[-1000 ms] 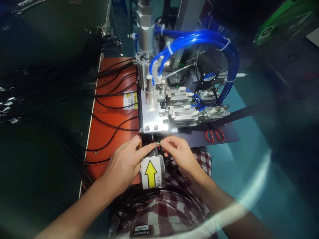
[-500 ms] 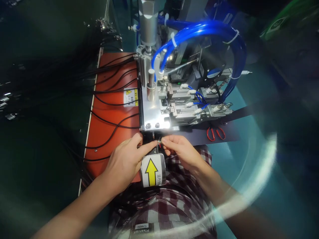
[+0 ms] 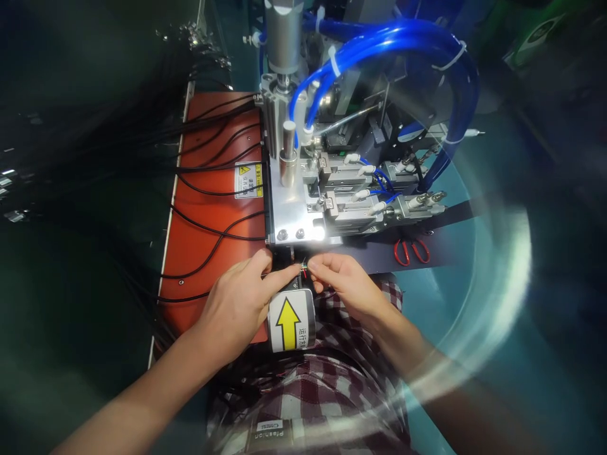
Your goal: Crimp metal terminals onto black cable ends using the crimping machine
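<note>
Just below the front edge of the machine's metal plate, both hands meet at a small cable end with thin coloured wires. My left hand stretches its index finger to the wires; its thumb is by the plate's lower left corner and its other fingers are curled out of sight. On the right side, my right hand pinches the cable end between thumb and index finger. Directly under the fingers is a white label with a yellow arrow.
Black cables cross the orange-red surface at the left. Blue air tubes arch over the metal cylinders. Red-handled scissors lie on the dark surface right of the hands.
The view has shifted slightly, so the machine appears a little higher. Both hands keep nearly the same pose at the wires.
</note>
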`<state>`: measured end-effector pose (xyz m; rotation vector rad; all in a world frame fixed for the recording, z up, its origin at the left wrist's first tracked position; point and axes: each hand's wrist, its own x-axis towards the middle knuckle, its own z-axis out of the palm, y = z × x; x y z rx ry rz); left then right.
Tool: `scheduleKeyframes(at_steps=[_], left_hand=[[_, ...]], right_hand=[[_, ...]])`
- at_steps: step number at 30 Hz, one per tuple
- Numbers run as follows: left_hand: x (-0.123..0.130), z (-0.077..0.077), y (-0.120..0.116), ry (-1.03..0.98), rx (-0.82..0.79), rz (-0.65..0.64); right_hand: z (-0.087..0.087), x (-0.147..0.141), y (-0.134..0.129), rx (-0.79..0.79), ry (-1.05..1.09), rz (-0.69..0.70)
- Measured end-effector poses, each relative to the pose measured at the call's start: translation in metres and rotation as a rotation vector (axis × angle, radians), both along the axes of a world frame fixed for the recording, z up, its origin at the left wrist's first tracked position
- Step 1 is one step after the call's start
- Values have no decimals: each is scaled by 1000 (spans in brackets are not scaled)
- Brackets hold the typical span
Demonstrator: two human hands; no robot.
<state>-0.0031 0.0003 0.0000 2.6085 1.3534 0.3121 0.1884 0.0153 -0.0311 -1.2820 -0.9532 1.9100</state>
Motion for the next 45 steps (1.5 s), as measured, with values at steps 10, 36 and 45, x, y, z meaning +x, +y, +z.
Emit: scheduleKeyframes(at_steps=[10,36,45], left_hand=[[1,2,1,36,-5,2],[2,1,1,35,82,-25],[0,-2,2,23,99,-30]], right_hand=[[1,1,0,35,-14,18],[2,-9,-6,72,-152,-127],[-4,-5,-7,15,-26,-102]])
